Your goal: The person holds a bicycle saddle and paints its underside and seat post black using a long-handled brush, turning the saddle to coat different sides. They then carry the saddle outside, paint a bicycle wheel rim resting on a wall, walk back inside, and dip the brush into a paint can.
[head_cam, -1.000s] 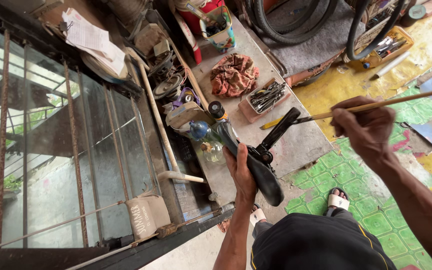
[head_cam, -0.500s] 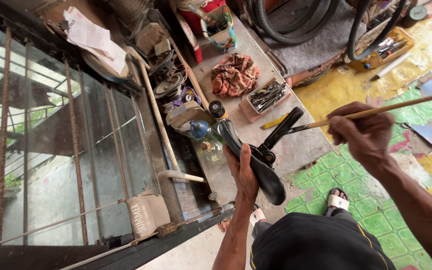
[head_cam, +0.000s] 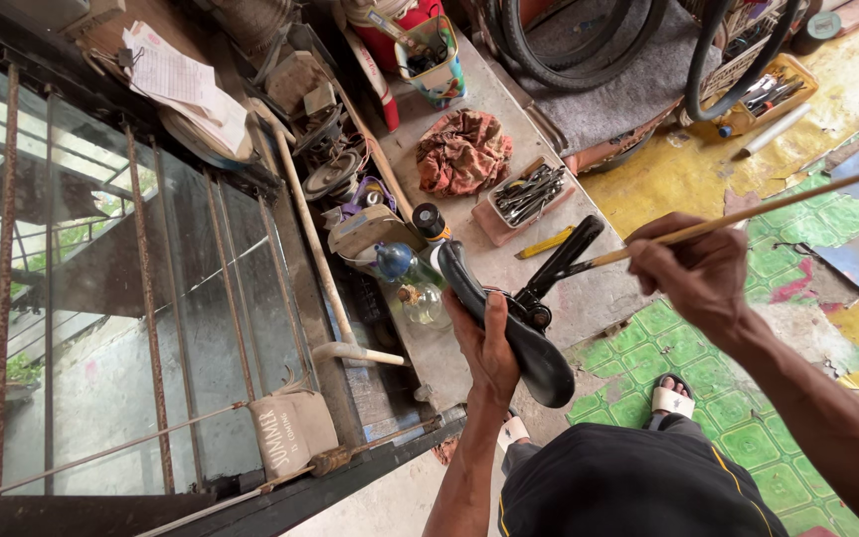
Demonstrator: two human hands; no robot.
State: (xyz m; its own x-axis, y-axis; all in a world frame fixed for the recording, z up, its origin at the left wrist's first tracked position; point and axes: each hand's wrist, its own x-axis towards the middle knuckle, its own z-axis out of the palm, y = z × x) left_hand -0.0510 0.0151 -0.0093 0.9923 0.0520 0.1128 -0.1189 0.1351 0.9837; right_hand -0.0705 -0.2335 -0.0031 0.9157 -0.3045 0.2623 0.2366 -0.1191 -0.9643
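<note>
1. The saddle (head_cam: pixel 509 328) is glossy black, and its seat post (head_cam: pixel 561 261) is black too.
2. The stick (head_cam: pixel 748 212) is pale tan.
3. The rag (head_cam: pixel 463 152) is mottled rust-red and brown.
4. The tray (head_cam: pixel 527 199) is dull pink, holding dark grey metal tools.
5. The bench (head_cam: pixel 589 298) is bare grey.
6. The floor (head_cam: pixel 738 328) has green tiles in a raised leaf-like pattern, beside worn yellow patches and a blue-grey sheet.
7. The bottle (head_cam: pixel 412 288) is clear with a blue cap.
8. The sandals (head_cam: pixel 670 400) are white.
9. The shorts (head_cam: pixel 628 492) are black with a thin yellow stripe.
10. The window bars (head_cam: pixel 146 298) are rusty brown.
</note>
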